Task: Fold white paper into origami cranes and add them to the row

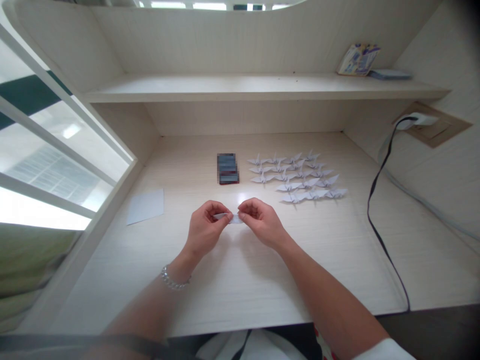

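The fold in hand is probably best done with both pinches close to the crease and the edges lined up before pressing, since the piece is small and thin. The left hand [204, 227] is closed, thumb and forefinger nipping one end of the folded paper strip [232, 218]; the right hand [260, 220] grips the other end likewise. The strip sits just above the desk [262, 270], left hand at its 9 o'clock, right hand at its 3 o'clock. Paper cranes [298, 177] lie at 1 o'clock, a blank sheet [146, 206] at 9 o'clock.
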Demonstrator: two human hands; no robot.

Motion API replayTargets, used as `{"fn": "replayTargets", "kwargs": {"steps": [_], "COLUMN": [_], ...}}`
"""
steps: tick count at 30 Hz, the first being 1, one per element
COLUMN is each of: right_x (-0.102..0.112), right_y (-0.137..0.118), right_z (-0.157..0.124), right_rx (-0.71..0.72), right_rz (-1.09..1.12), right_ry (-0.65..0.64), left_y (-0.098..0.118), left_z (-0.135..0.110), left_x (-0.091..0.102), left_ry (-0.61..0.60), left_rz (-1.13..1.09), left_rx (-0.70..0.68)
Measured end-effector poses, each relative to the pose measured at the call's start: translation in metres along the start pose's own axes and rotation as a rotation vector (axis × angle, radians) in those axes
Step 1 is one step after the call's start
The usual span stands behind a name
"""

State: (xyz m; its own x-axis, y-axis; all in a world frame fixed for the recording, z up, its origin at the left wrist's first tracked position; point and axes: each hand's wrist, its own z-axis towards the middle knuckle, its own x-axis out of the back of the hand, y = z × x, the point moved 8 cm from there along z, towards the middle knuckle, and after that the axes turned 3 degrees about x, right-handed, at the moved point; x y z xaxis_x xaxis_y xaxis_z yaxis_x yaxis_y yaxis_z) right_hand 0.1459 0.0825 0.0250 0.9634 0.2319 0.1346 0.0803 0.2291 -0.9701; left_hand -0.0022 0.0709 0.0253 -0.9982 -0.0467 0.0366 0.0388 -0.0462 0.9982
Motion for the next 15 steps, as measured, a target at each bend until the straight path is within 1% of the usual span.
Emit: {"fn": "replayTargets", "kwargs": {"steps": [5,11,15], "right_x": [-0.001,-0.002,-0.004], "right_y": [-0.005,0.007,0.004], "right_z": [-0.001,0.001,0.000], "right_rx": [0.045,-0.047,-0.023], "right_rz": [-0.073,0.106,0.007], "right_ry": [0.013,0.009,-0.005], "left_y": [0.000,0.000,-0.003], "left_z": [-0.001,-0.002,0.000], "left_x": [-0.002,-0.001,0.000], "left_ry": [-0.006,0.001,0.008], "left_rz": [0.022,0.022,0.007], "left_rx": [-0.002,-0.009,0.015]}}
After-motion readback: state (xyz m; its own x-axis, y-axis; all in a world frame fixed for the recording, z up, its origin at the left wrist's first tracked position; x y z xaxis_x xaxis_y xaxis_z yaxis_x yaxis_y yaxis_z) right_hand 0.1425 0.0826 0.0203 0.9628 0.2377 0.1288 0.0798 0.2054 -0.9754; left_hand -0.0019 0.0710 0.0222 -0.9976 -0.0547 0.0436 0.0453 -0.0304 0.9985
